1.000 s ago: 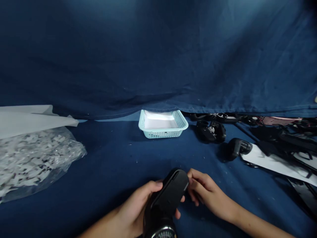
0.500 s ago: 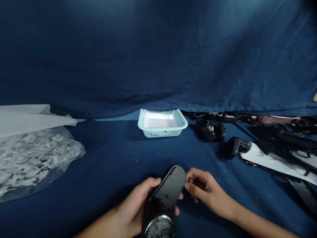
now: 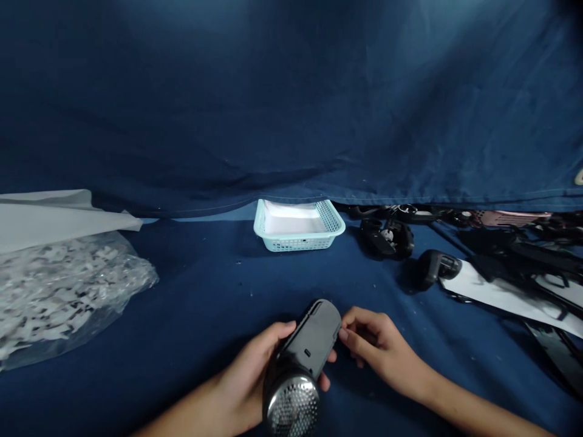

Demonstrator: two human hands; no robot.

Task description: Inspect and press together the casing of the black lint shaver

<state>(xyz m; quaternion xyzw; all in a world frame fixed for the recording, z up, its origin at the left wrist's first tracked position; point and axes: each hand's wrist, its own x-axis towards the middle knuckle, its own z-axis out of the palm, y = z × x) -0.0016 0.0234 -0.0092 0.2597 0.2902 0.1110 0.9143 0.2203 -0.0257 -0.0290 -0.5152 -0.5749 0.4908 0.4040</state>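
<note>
A black fabric shaver [image 3: 314, 331] with a round, perforated metal head is tilted towards me above the blue cloth. Around its body wraps my left hand [image 3: 257, 370], thumb on the near side and fingertips showing past the right edge. The shaver's flat grey-black side faces up, with a small slot in it. My right hand [image 3: 376, 340] has its thumb and index finger pinched at the rounded far end of the shaver, on its right rim. Whether a small part lies between those fingertips is hidden.
A pale blue basket [image 3: 298, 243] lined with white stands behind my hands. To the left lie a clear bag of white scraps [image 3: 68, 297] and white sheets [image 3: 54, 218]. Black plastic parts [image 3: 387, 238] and a white strip [image 3: 510, 297] spread along the right. A dark blue cloth [image 3: 291, 103] hangs behind.
The shaver has tipped and risen slightly, so more of its perforated metal head shows. Both hands have shifted a little with it, keeping their places on it.
</note>
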